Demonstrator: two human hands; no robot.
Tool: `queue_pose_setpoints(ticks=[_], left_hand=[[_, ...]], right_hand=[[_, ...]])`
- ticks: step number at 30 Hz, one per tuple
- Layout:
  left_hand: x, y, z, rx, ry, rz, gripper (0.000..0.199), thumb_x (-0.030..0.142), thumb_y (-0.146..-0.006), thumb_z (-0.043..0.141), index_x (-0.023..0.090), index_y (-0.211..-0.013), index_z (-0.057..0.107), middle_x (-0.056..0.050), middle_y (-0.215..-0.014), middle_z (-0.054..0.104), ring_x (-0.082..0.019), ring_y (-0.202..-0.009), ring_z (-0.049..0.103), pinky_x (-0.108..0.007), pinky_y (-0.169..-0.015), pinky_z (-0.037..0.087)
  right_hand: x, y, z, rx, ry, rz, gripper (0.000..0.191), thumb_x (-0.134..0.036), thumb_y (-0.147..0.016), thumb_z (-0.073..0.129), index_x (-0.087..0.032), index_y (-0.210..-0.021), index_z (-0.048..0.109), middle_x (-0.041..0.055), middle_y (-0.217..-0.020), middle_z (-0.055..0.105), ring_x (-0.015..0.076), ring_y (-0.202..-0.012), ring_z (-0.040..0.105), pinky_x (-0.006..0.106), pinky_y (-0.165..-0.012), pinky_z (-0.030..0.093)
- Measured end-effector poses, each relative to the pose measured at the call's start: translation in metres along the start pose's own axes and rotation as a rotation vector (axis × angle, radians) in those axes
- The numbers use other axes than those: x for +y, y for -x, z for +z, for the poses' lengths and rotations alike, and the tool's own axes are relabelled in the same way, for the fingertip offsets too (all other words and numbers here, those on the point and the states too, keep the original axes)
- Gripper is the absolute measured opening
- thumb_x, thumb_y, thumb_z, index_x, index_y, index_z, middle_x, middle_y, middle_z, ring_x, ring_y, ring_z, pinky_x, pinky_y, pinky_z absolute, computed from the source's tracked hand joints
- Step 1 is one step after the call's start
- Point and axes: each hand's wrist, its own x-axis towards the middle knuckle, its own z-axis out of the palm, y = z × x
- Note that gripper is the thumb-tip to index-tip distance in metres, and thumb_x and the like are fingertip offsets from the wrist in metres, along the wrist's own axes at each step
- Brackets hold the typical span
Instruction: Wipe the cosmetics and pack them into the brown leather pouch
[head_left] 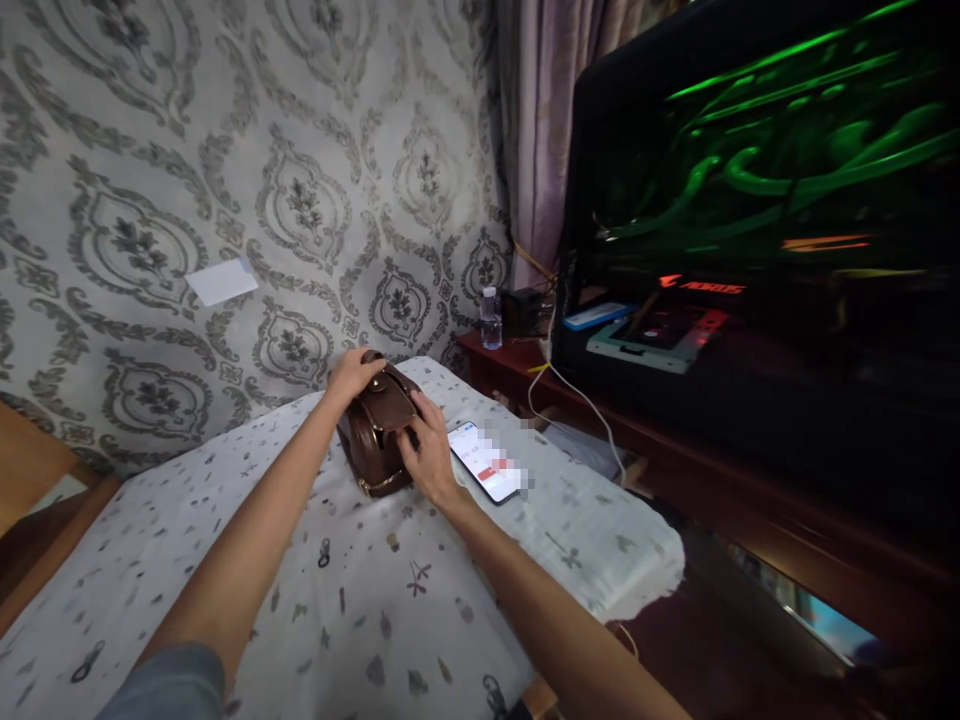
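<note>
A brown leather bag (365, 449) with gold-coloured zips rests on the patterned white bed sheet (300, 620). My left hand (352, 376) is closed on the bag's top at its far left side. At the right side, my right hand (430, 448) has its fingers bent round the edge of the bag's flap, near a dark gap under it. A phone (486, 462) with a lit screen lies face up just right of my right hand. The inside of the bag cannot be made out.
A clear plastic bottle (490, 320) stands on a dark red cabinet (480, 352) at the back. A large black screen (750, 420) fills the right side. White cable (592, 405) hangs before the cabinet. Patterned wall behind; wooden furniture (37, 465) at far left.
</note>
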Motion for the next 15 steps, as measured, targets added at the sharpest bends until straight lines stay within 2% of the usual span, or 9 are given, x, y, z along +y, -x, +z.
queue_pose_setpoints(ticks=[3, 6, 10, 15], left_hand=[[0.003, -0.009, 0.006, 0.016, -0.016, -0.009, 0.021, 0.039, -0.071, 0.065, 0.023, -0.059, 0.059, 0.002, -0.053, 0.052, -0.018, -0.058, 0.048, -0.029, -0.059, 0.033], [0.005, -0.011, 0.011, 0.083, -0.036, -0.008, 0.025, 0.038, -0.071, 0.066, 0.025, -0.053, 0.054, 0.001, -0.051, 0.049, -0.020, -0.060, 0.048, -0.030, -0.061, 0.032], [0.006, -0.004, 0.014, 0.151, -0.033, 0.022, 0.026, 0.036, -0.074, 0.064, 0.025, -0.054, 0.052, 0.000, -0.055, 0.052, -0.020, -0.064, 0.050, -0.030, -0.063, 0.032], [0.002, 0.009, 0.015, 0.152, 0.012, 0.041, 0.030, 0.043, -0.081, 0.057, 0.023, -0.060, 0.054, 0.000, -0.060, 0.056, -0.018, -0.061, 0.048, -0.030, -0.063, 0.034]], right_hand=[[-0.001, 0.002, -0.002, -0.046, 0.036, 0.005, 0.041, -0.026, -0.095, 0.050, -0.016, -0.131, 0.065, 0.0151, -0.154, 0.050, 0.0285, -0.146, 0.041, 0.052, -0.121, 0.035], [-0.002, 0.002, -0.004, -0.074, 0.052, -0.002, 0.042, -0.024, -0.094, 0.050, -0.015, -0.133, 0.064, 0.0163, -0.155, 0.049, 0.0291, -0.148, 0.039, 0.053, -0.122, 0.035], [-0.001, 0.002, -0.003, -0.081, 0.066, -0.013, 0.046, -0.020, -0.093, 0.050, -0.016, -0.136, 0.062, 0.0147, -0.156, 0.049, 0.0281, -0.149, 0.038, 0.054, -0.122, 0.035], [0.001, 0.002, 0.000, -0.076, 0.079, -0.026, 0.047, -0.017, -0.091, 0.051, -0.012, -0.137, 0.062, 0.0169, -0.155, 0.048, 0.0289, -0.149, 0.037, 0.052, -0.122, 0.035]])
